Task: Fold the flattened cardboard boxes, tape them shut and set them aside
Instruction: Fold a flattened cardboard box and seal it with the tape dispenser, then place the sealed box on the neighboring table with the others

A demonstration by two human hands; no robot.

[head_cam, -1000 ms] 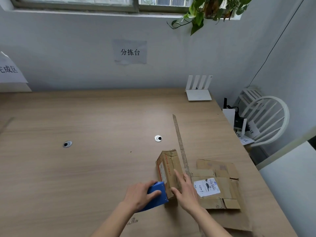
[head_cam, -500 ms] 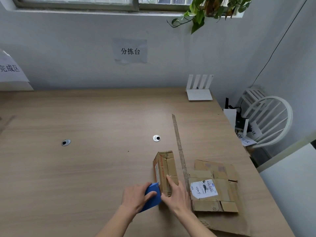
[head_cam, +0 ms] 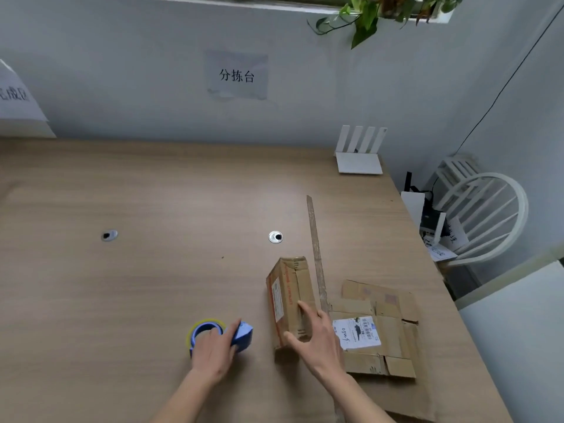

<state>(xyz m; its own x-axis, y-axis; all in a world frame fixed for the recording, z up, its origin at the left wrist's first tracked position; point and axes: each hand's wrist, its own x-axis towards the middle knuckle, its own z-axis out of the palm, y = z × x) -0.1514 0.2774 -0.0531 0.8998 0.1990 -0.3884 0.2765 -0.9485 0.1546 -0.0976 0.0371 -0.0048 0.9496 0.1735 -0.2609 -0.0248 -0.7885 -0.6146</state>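
A small folded cardboard box (head_cam: 288, 294) stands on the wooden table (head_cam: 137, 285) right of centre. My right hand (head_cam: 317, 340) rests on its near end, fingers straight along the top and thumb against the side. My left hand (head_cam: 213, 349) grips a blue tape dispenser (head_cam: 241, 335) with a yellow-rimmed roll, down on the table left of the box. Flattened cardboard boxes (head_cam: 375, 331) lie in a pile just right of the folded box, the top one bearing a white label.
A long thin cardboard strip (head_cam: 316, 248) runs from the pile toward the back. A white router (head_cam: 358, 154) sits at the far right corner. A white chair (head_cam: 482, 215) with papers stands beyond the table's right edge. Two cable grommets (head_cam: 275, 237) dot the tabletop.
My left hand has carried the tape dispenser away from the box's near end, leftward and down onto the table. My right hand stays on the box.
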